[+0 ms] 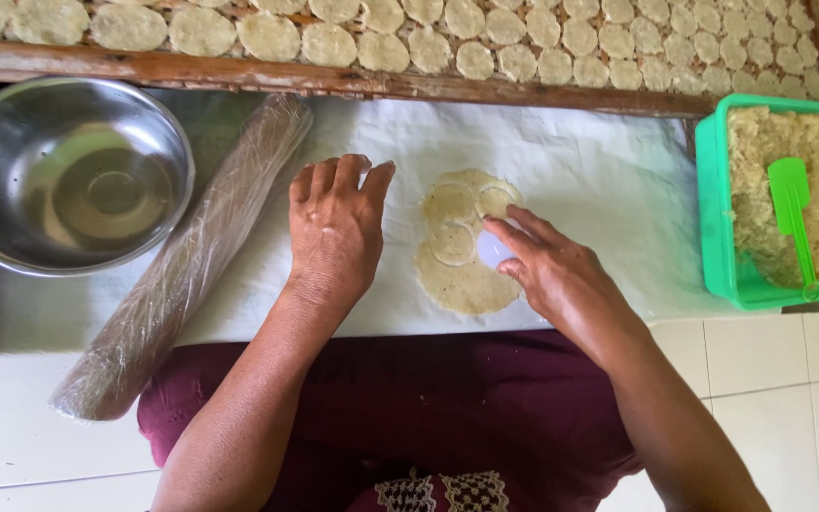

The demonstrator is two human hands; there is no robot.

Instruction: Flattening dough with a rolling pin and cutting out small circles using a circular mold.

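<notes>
Maroon lap (pixel 409 408), white floor tiles (pixel 779 379), white plastic sheet (pixel 599 190) under dough (pixel 462 280)

Left hand (pixel 334 232) flat, palm down, right hand (pixel 550 270) fingers curled in grip

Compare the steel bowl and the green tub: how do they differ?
The steel bowl is round, shiny metal and holds no dough; the green tub is rectangular plastic, filled with crumbly pale dough mix with a green spatula lying in it. The bowl sits at the left, beside the wrapped rolling pin; the tub sits at the right. Both rest by the white sheet.
</notes>
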